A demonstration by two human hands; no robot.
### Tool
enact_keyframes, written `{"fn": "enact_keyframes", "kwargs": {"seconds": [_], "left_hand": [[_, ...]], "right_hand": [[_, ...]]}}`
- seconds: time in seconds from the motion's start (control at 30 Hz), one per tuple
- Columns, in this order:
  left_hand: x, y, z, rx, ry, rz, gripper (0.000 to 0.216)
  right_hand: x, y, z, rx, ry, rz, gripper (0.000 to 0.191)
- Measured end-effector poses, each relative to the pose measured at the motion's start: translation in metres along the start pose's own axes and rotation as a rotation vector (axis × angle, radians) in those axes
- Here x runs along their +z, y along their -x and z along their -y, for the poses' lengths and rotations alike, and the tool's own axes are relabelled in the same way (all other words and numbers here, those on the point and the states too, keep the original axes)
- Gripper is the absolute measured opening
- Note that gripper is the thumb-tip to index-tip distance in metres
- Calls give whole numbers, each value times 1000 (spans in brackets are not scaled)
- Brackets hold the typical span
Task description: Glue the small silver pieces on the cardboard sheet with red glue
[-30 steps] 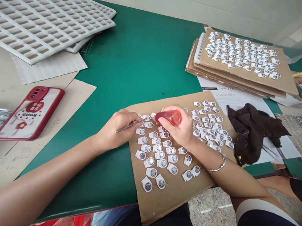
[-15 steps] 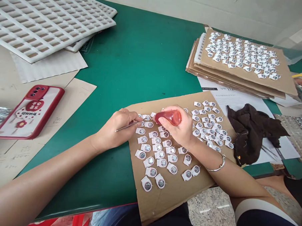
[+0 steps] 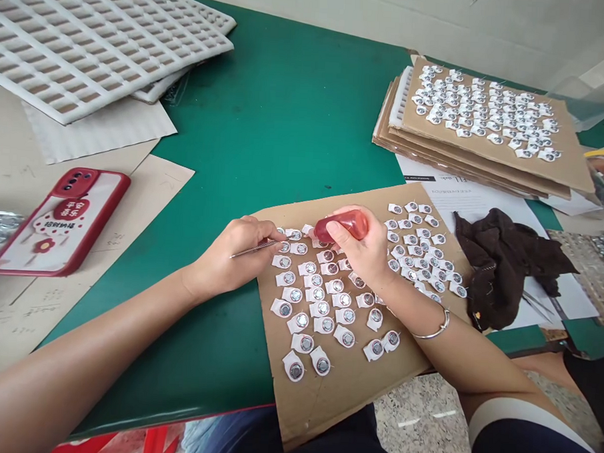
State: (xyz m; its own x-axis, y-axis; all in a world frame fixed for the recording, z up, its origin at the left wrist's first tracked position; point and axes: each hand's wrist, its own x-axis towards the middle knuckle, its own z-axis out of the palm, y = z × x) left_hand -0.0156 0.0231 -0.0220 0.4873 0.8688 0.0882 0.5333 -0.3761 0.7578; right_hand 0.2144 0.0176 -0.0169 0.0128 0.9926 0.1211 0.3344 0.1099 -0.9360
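Pinching a thin metal pick (image 3: pixel 253 249), the left hand (image 3: pixel 230 260) has its grip closed on the tool, tip aimed toward 3 o'clock at the top row of small white tabs with round metal centres (image 3: pixel 319 301). Right hand (image 3: pixel 365 252): grip clamped around a small translucent red squeeze bottle (image 3: pixel 343 226), nozzle pointing toward 9 o'clock, just above the same row. Silver bangle (image 3: pixel 435 331) on the right wrist. Both hands rest over a brown cardboard sheet (image 3: pixel 335 388) at 6 o'clock of the green desk (image 3: pixel 286 119), the tabs laid on it in rows. Dark brown crumpled cloth (image 3: pixel 505 262) at 3 o'clock, just beside the sheet. Stack of cardboard sheets carrying more tabs (image 3: pixel 486 128) at 1 o'clock. Red-cased phone, face down (image 3: pixel 59 219), at 9 o'clock on beige card. White gridded foam trays (image 3: pixel 100 44) at 11 o'clock.
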Motion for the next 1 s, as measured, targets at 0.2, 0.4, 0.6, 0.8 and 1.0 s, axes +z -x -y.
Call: {"fn": "enact_keyframes", "kwargs": {"seconds": [0.2,0.4,0.6,0.8,1.0], "left_hand": [[0,0,0,-15,15,3,13],[0,-1,-1,-1,37,-2,13],[-1,-1,1,-1,32,3,13],[0,0,3,-6,27,1,14],[1,0,2,-15,44,5,14]], "right_hand": [[0,-1,0,-2,0,0,26],[0,0,-1,-2,7,4,27],[0,0,0,-14,5,8,25],[1,1,0,-11,14,13,27],[2,1,-1,-22,32,18,27]]}}
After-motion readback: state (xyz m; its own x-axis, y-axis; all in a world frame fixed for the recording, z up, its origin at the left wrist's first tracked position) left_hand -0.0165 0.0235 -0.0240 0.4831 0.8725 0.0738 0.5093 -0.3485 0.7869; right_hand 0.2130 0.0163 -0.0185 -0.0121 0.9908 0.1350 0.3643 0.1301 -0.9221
